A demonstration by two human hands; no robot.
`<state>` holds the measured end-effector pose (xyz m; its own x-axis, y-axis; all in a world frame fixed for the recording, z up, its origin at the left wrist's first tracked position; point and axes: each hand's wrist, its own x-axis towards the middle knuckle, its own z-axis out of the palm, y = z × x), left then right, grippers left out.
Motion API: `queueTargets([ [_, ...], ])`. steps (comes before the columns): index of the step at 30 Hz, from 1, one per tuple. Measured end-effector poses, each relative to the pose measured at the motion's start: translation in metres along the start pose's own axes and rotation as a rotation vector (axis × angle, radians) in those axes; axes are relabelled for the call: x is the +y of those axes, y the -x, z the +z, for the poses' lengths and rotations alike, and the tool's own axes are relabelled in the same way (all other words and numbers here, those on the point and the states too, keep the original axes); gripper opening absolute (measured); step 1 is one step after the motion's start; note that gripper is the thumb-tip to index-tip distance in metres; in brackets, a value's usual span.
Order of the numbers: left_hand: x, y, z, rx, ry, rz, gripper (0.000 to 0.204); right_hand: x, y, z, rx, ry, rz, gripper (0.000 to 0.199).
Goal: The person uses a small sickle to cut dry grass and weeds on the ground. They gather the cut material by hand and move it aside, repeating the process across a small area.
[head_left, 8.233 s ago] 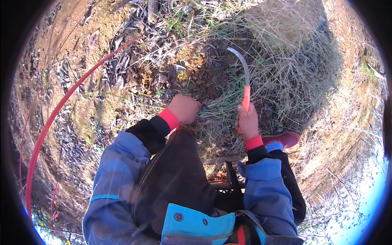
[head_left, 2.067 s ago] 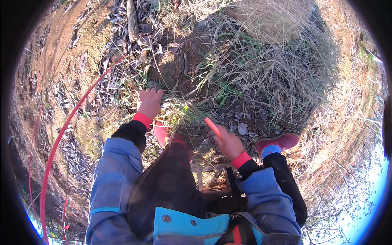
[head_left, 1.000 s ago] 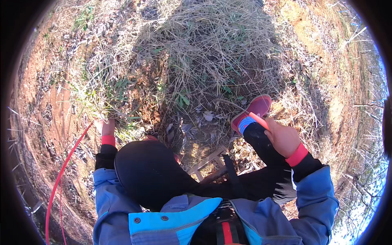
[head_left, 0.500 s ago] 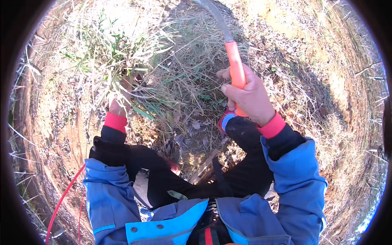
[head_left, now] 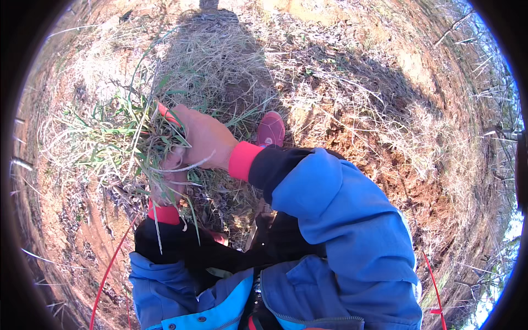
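My left hand (head_left: 169,184) is closed round a bunch of green and dry grass (head_left: 124,132), partly covered by the stems. Reaching across to the left, my right hand (head_left: 208,137) is wrapped round the orange handle of a sickle (head_left: 168,114). It sits just above my left hand, close against the bunch. The sickle's blade cannot be made out among the leaves. Loose grass blades hang down over my left wrist.
A pink shoe (head_left: 271,129) stands on the ground beyond my right forearm. Dry cut grass (head_left: 220,49) lies ahead in shadow, with bare reddish soil (head_left: 385,187) at the right. Red cords (head_left: 107,280) hang beside me.
My right hand has swung from the right over to the left with the sickle, up to the grass bunch. My left hand still grips the grass, now slightly lower in view.
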<state>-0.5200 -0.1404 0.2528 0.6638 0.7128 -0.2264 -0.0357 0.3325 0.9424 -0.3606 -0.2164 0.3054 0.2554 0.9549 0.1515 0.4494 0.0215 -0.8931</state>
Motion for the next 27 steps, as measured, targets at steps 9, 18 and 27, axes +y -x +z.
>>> queueTargets([
  [9, -0.024, 0.004, 0.0, -0.077, -0.503, 0.112, 0.047, 0.038, 0.002, -0.076, 0.195, 0.582, -0.032, 0.057],
  [18, -0.056, 0.031, -0.01, -0.664, -1.428, -0.129, 0.046, 0.101, 0.183, -0.344, 0.857, 1.14, 0.297, 0.065],
  [27, -0.145, 0.045, -0.007, -0.699, -1.429, -0.206, 0.055, 0.075, 0.238, -0.298, 1.373, -0.361, 0.451, 0.023],
])
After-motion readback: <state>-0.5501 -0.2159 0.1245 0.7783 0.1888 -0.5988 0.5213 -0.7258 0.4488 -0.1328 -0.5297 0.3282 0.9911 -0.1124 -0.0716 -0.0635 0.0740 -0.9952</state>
